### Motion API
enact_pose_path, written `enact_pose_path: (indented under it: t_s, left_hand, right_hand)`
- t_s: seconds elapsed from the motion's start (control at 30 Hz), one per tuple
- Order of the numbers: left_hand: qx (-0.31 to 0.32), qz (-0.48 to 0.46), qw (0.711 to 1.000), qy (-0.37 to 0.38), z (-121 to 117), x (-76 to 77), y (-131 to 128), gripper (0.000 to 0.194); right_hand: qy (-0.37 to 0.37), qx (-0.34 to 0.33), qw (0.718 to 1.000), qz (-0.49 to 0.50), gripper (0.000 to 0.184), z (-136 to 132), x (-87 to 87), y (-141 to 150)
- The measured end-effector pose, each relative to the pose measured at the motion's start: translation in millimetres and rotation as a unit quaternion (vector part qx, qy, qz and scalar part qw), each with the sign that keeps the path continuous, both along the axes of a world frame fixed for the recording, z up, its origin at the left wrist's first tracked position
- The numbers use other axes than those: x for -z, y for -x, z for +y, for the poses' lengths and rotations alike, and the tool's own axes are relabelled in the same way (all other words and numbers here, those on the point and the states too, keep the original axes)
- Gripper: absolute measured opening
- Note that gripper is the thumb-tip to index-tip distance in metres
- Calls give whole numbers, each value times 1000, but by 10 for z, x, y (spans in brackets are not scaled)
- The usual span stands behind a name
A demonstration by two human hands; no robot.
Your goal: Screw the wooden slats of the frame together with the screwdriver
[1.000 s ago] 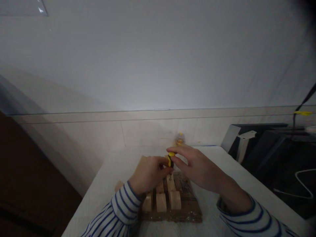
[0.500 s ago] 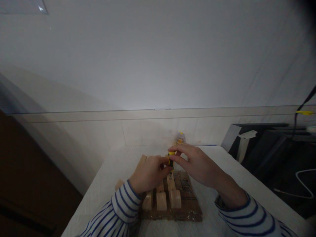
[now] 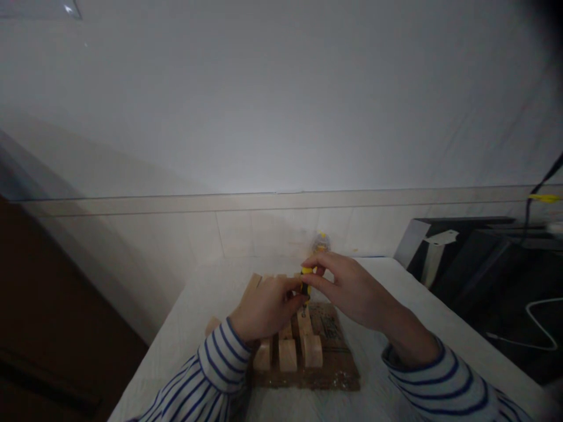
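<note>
My right hand [image 3: 345,287] pinches the yellow top of a short yellow-and-black screwdriver [image 3: 306,282], which stands upright. From the other side, my left hand [image 3: 268,308] has its thumb and fingertips closed on the lower part of the handle. Under the screwdriver lies a wooden strip [image 3: 304,321] with small dark marks; the tip itself is too small to make out. A rounded wooden block [image 3: 312,351] sits at the strip's near end. Beside it are another wooden block [image 3: 288,356] and a third one [image 3: 263,356], partly covered by my left hand and sleeve.
The wooden pieces rest on a brown cardboard package [image 3: 336,375] wrapped in clear plastic, on a white-covered table [image 3: 176,351]. A small clear container with yellow bits [image 3: 321,241] stands at the back by the wall. Dark panels [image 3: 475,264] and a white cable [image 3: 543,328] are at right.
Both hands stay on the screwdriver in nearly the same place. The right fingers have shifted very slightly at its top, and the whole view has moved a little.
</note>
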State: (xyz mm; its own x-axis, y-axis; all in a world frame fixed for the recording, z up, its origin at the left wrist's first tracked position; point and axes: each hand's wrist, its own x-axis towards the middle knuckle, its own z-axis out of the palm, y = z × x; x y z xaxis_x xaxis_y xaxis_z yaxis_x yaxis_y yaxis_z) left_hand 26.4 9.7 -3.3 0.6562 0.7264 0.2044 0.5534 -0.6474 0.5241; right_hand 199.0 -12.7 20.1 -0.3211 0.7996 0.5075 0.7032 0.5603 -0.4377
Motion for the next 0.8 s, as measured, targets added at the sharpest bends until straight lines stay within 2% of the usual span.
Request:
enact_pose_path:
  t_s: [0.67,0.8]
  left_hand:
    - [13,-24,1000,9,2,3,-8,24]
    - [-7,-29,999,25,8,26,-15,24]
  right_hand:
    - [5,1,1000,-3,13,1,-3,-2]
    - [1,0,1000,-4,14,2,3,-3]
